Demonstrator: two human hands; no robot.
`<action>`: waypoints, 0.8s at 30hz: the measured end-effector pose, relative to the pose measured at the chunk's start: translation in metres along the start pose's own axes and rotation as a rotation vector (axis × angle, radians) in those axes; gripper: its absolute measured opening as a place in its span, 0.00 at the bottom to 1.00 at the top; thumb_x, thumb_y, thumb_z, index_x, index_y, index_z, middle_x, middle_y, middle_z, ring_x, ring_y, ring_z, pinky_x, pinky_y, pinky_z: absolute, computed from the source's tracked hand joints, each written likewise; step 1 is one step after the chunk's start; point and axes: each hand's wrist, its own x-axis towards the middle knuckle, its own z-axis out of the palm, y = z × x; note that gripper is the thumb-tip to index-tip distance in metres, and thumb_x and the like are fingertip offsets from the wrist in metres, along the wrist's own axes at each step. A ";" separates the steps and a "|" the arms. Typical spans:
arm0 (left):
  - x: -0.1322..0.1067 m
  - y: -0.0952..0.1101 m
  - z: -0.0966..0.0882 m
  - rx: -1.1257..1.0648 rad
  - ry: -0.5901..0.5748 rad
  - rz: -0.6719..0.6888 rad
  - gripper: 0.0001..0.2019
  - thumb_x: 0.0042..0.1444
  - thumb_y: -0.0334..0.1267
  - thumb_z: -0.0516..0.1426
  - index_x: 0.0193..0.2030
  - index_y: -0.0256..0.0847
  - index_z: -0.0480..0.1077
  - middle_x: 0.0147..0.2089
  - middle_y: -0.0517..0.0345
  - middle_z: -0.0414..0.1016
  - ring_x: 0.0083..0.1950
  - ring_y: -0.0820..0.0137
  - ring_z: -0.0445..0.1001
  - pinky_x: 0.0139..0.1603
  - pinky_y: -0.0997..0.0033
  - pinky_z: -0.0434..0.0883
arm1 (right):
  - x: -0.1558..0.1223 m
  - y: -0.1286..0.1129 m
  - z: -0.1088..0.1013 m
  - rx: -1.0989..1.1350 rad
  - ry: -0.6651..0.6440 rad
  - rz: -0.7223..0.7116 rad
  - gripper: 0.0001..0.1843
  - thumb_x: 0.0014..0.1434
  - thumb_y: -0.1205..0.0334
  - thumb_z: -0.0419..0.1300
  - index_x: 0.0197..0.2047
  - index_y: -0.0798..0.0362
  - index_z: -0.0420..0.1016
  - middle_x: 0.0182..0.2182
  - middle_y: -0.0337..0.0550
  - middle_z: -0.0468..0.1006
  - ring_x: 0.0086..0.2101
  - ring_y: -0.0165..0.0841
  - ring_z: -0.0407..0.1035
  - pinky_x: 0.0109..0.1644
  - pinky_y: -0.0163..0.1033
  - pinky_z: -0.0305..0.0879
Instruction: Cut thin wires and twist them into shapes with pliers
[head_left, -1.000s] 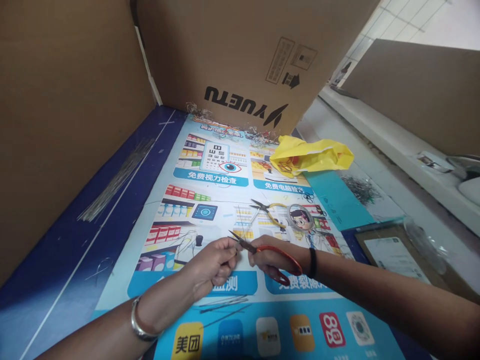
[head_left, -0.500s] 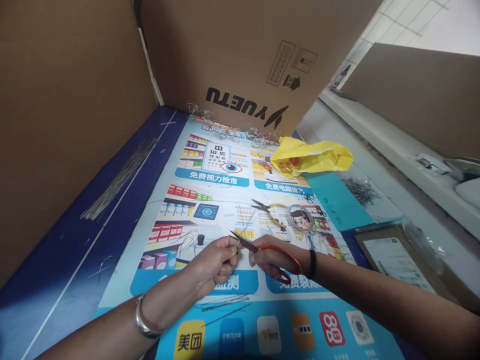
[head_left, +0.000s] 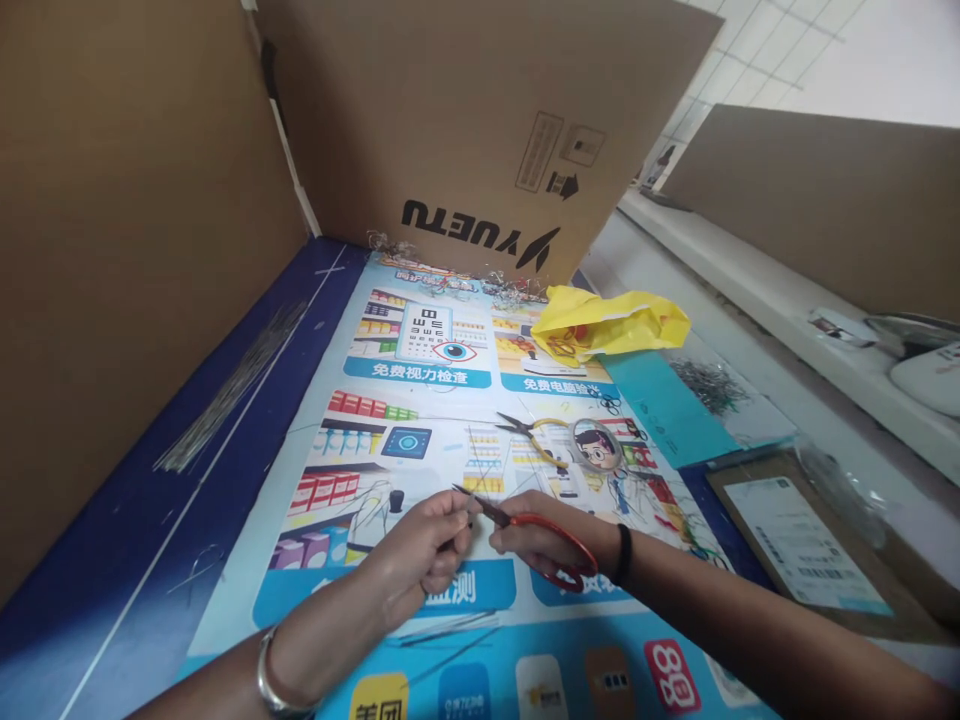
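Note:
My left hand [head_left: 431, 545], with a silver bangle at the wrist, pinches a thin wire that is mostly hidden by the fingers. In my right hand [head_left: 532, 525] is a pair of scissors [head_left: 581, 562] with red handles. Their dark blades point left and meet the left fingertips; whether the blades touch the wire I cannot tell. Just beyond the hands, pliers [head_left: 525, 428] with yellow handles lie on the printed poster [head_left: 315, 570], beside a round clear-rimmed ring [head_left: 574, 450]. Several short dark wires [head_left: 450, 632] lie on the poster below my left hand.
A bundle of long wires [head_left: 232, 390] lies on the blue surface at left. Large cardboard panels [head_left: 480, 120] stand at the back and left. To the right are a yellow bag [head_left: 630, 325], a heap of wire bits [head_left: 705, 385] and a labelled brown package [head_left: 900, 610].
The view has shifted slightly, so the surroundings sit a little lower and farther left. Both hands stay together, the scissors still at the left fingertips.

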 end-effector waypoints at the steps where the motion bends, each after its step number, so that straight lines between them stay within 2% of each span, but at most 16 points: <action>1: 0.000 0.000 0.000 0.001 0.001 0.009 0.07 0.54 0.37 0.54 0.39 0.40 0.62 0.21 0.68 0.59 0.13 0.85 0.43 0.15 0.81 0.36 | -0.002 0.000 -0.001 0.024 -0.024 -0.023 0.15 0.54 0.54 0.54 0.21 0.54 0.61 0.11 0.31 0.62 0.10 0.24 0.56 0.13 0.28 0.49; 4: -0.002 -0.001 0.001 0.002 -0.007 0.048 0.07 0.53 0.39 0.55 0.36 0.40 0.62 0.21 0.68 0.59 0.14 0.86 0.44 0.15 0.80 0.36 | -0.010 -0.001 -0.002 0.033 -0.044 -0.089 0.19 0.55 0.52 0.53 0.18 0.55 0.61 0.11 0.33 0.63 0.12 0.23 0.57 0.16 0.28 0.53; 7: -0.005 -0.002 0.003 0.003 -0.032 0.096 0.07 0.52 0.39 0.56 0.34 0.39 0.62 0.21 0.67 0.58 0.15 0.85 0.46 0.16 0.79 0.37 | -0.020 -0.005 0.002 -0.096 -0.034 -0.058 0.18 0.56 0.52 0.51 0.21 0.55 0.63 0.13 0.34 0.64 0.13 0.24 0.57 0.17 0.29 0.53; 9: -0.006 -0.003 0.004 -0.007 -0.052 0.096 0.07 0.51 0.39 0.56 0.33 0.39 0.62 0.21 0.67 0.58 0.15 0.85 0.46 0.16 0.78 0.37 | -0.026 -0.006 0.003 -0.279 0.088 -0.007 0.13 0.57 0.53 0.50 0.29 0.53 0.66 0.16 0.34 0.67 0.15 0.26 0.60 0.18 0.30 0.54; 11: -0.007 -0.005 0.004 -0.020 -0.031 0.112 0.08 0.50 0.39 0.56 0.34 0.39 0.62 0.21 0.67 0.60 0.15 0.84 0.46 0.16 0.77 0.37 | -0.029 -0.004 0.001 -0.550 0.226 -0.130 0.10 0.55 0.54 0.53 0.31 0.52 0.67 0.26 0.40 0.74 0.26 0.30 0.68 0.27 0.32 0.60; 13: -0.008 -0.006 0.004 -0.021 -0.010 0.133 0.09 0.50 0.40 0.56 0.36 0.39 0.63 0.22 0.67 0.60 0.15 0.84 0.47 0.16 0.77 0.36 | -0.030 0.002 -0.006 -0.754 0.338 -0.157 0.11 0.55 0.53 0.53 0.33 0.51 0.68 0.29 0.42 0.76 0.29 0.35 0.70 0.31 0.36 0.62; 16: -0.011 -0.006 0.006 0.002 -0.006 0.147 0.10 0.49 0.38 0.56 0.38 0.39 0.64 0.22 0.67 0.60 0.14 0.84 0.48 0.16 0.77 0.37 | -0.029 0.010 -0.027 -0.948 0.593 -0.184 0.16 0.56 0.52 0.53 0.44 0.51 0.69 0.35 0.48 0.78 0.33 0.41 0.72 0.36 0.41 0.64; 18: -0.014 -0.004 0.010 0.039 0.000 0.146 0.09 0.49 0.37 0.55 0.37 0.39 0.65 0.21 0.67 0.59 0.14 0.83 0.47 0.16 0.76 0.37 | -0.027 0.012 -0.048 -1.045 0.723 -0.227 0.19 0.55 0.51 0.53 0.46 0.53 0.70 0.39 0.52 0.77 0.38 0.45 0.72 0.40 0.44 0.64; 20: -0.017 -0.003 0.012 0.073 0.010 0.139 0.07 0.48 0.35 0.54 0.36 0.39 0.64 0.20 0.67 0.59 0.14 0.83 0.47 0.16 0.76 0.38 | -0.023 0.010 -0.072 -1.077 0.730 -0.218 0.19 0.55 0.51 0.54 0.45 0.54 0.71 0.39 0.53 0.77 0.38 0.45 0.71 0.41 0.45 0.64; 24: -0.016 -0.005 0.012 0.099 0.019 0.149 0.06 0.49 0.35 0.53 0.36 0.40 0.64 0.21 0.66 0.61 0.14 0.83 0.47 0.16 0.76 0.39 | -0.007 -0.004 -0.117 -1.015 0.590 -0.197 0.22 0.53 0.52 0.55 0.48 0.55 0.70 0.45 0.54 0.75 0.42 0.43 0.70 0.44 0.42 0.65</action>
